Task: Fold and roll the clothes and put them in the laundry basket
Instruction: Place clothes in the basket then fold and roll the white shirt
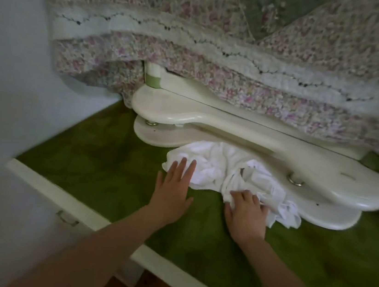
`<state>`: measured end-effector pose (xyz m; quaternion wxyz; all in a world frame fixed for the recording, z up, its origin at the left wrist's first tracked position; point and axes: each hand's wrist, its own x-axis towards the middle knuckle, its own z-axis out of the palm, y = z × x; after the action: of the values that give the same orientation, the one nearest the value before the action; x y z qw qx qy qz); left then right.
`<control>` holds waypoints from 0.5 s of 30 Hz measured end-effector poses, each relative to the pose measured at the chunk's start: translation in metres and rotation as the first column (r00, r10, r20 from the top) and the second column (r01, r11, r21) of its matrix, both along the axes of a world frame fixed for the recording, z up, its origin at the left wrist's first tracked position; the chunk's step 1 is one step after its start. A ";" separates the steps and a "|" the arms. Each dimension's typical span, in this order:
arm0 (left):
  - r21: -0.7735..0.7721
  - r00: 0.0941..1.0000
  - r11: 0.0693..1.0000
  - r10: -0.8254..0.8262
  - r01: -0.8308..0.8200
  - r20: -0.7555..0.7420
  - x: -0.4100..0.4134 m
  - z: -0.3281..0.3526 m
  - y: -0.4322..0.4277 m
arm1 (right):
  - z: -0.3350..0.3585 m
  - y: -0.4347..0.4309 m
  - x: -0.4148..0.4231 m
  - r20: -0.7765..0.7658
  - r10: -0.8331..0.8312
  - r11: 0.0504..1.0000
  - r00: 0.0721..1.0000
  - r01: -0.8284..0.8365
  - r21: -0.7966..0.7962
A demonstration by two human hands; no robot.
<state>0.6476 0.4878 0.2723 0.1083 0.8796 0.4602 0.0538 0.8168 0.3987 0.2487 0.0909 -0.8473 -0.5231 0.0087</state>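
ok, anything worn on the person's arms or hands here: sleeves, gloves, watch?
Nothing visible. Left hand and right hand are ungloved, no rings, watch or wristband seen. Left forearm and right forearm are bare to the frame edge; no sleeves in view.

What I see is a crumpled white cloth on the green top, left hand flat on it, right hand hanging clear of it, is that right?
Not quite. The head view shows the right hand gripping the crumpled white cloth, fingers curled into it, not clear of it. The rest holds: the cloth lies on the green top, and the left hand rests flat on its edge.
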 end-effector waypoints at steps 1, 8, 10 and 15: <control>0.024 0.999 1.000 0.000 0.000 -0.032 0.006 -0.001 0.012 | -0.001 0.003 0.003 -0.047 -0.014 1.000 0.999 0.015 0.021; -0.131 0.981 0.989 0.037 -0.062 -0.190 0.041 0.001 0.072 | -0.015 0.008 0.012 -0.155 -0.045 0.995 0.987 0.059 0.084; -0.208 0.970 0.969 0.084 -0.133 -0.227 0.047 0.006 0.071 | -0.016 0.007 0.014 -0.181 -0.041 0.989 0.983 0.065 0.130; -0.172 0.956 0.978 0.066 -0.118 -0.284 0.035 0.011 0.049 | -0.016 0.008 0.012 -0.194 -0.058 0.971 0.979 0.101 0.216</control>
<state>0.6825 0.5364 0.2837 0.1222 0.8419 0.5144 -0.1081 0.8287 0.4068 0.2325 0.2352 -0.8474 -0.4754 0.0251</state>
